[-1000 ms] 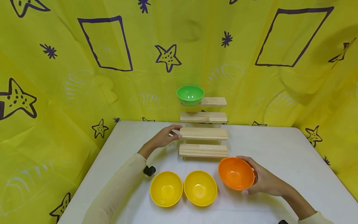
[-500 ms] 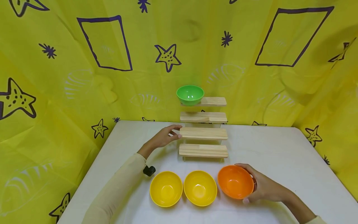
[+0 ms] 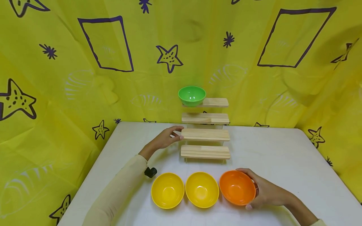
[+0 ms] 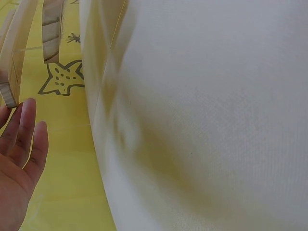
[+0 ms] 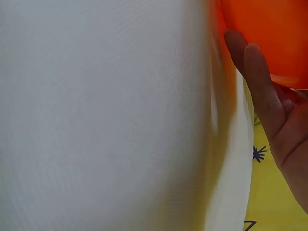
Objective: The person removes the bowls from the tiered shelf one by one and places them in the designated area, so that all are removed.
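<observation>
The orange bowl (image 3: 237, 188) is held mouth up over the front part of the surface (image 3: 263, 150), well in from the right edge; whether its base touches down cannot be told; nothing shows inside but a shine of light. The right hand (image 3: 268, 192) pinches its right side, thumb toward the front, fingers behind, a grip that probably serves to hold it level with its mouth uncovered; just left of it come the nearer yellow bowl (image 3: 202, 190) and the farther yellow bowl (image 3: 168, 191), both bare inside, apparently set close to make a row. Toward the back edge stands a four-tier wooden display stand (image 3: 205, 152); the left hand (image 3: 165, 138) pinches the left end of its second-lowest shelf (image 3: 205, 134), presumably to steady it; the green bowl (image 3: 192, 96) sits at the left end of the top shelf (image 3: 216, 102), with nothing seen within.
</observation>
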A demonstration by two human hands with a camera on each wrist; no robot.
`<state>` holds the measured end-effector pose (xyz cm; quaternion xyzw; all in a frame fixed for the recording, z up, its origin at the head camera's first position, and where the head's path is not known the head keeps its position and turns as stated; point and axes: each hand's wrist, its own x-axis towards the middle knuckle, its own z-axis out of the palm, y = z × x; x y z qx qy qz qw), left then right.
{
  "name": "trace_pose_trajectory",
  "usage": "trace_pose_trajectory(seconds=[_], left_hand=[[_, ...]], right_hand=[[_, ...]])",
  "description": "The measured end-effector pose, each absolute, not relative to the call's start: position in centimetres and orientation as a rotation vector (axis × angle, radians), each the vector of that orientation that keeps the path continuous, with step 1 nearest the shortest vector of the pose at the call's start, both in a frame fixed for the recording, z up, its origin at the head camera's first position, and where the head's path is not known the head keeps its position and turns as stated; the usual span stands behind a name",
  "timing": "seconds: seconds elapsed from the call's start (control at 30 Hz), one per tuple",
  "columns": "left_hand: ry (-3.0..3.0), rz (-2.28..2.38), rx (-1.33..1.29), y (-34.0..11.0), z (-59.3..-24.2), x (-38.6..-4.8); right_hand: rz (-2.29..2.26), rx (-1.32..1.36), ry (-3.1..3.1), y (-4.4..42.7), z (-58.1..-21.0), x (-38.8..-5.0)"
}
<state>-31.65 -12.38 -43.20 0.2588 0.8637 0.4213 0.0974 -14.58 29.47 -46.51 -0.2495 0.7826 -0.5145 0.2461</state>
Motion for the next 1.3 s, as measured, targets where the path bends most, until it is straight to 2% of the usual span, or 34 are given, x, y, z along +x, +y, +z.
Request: trace_pose_trajectory(seconds=[0.53,0.93,1.3], left_hand=[[2.559,1.256,0.776,-12.4,-43.3,-31.7],[2.557,1.246,0.787,-12.4,-43.3,-31.7],[2.556,1.249,0.782,-12.4,-43.5,-31.8]], right_hand=[[-1.351,-0.686,2.099,29.5,-46.7,-14.5],[-1.296,-0.594,2.147,29.6,-46.2,-14.0],[-1.354,-0.694,2.121,30.5,-45.0,-14.4]])
